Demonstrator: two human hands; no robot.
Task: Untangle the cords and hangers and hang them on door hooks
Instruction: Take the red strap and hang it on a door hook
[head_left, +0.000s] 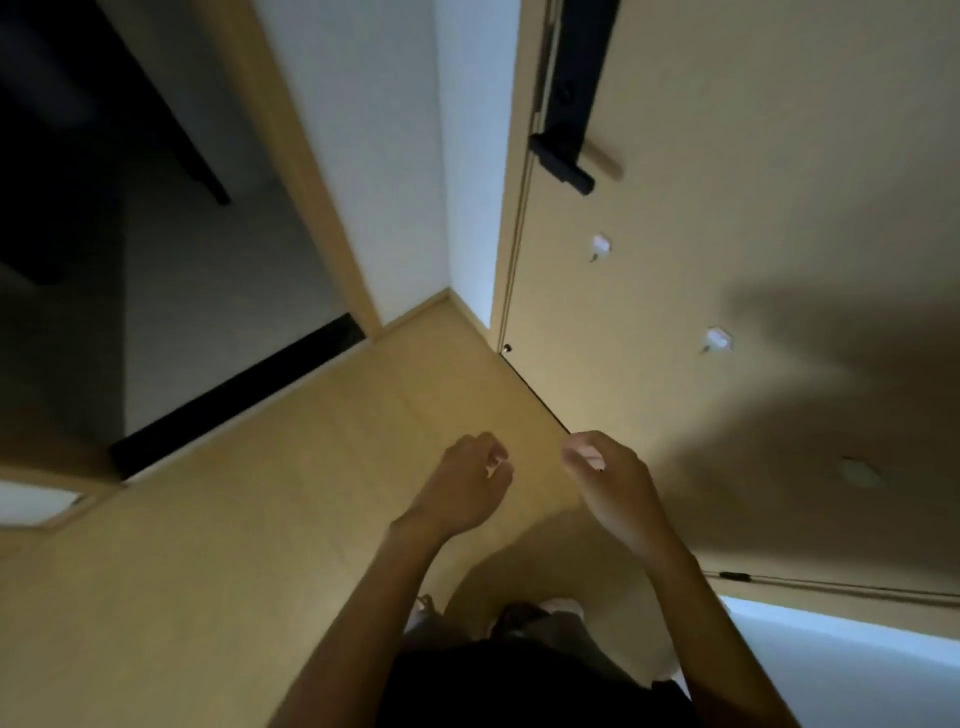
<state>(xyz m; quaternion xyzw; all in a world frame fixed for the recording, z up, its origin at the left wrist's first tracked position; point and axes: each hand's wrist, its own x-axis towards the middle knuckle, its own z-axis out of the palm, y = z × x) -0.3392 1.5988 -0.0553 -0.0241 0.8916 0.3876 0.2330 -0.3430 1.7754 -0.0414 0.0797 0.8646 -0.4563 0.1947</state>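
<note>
Honestly we're barely off the starting line here. The tan wooden door (779, 156) fills the right side, with the black lever door handle (561, 161) up at 12 o'clock. Two small white stick-on hooks (600, 245) (718, 339) sit around 1 and 2 o'clock, both bare. A pale patch in shadow (860, 472) at 3 o'clock may be a third. Our left hand (462, 488) and right hand (608, 478) hover near each other just below centre, over the light wooden floor (260, 519). Fingers on both are curled in like we're pinching something fine, but it's too blurry to tell if anything's in them. No hangers in sight. The thin dark line (831, 584) at 4 o'clock might be a cord, can't say. So untangling and hanging both look undone.
</note>
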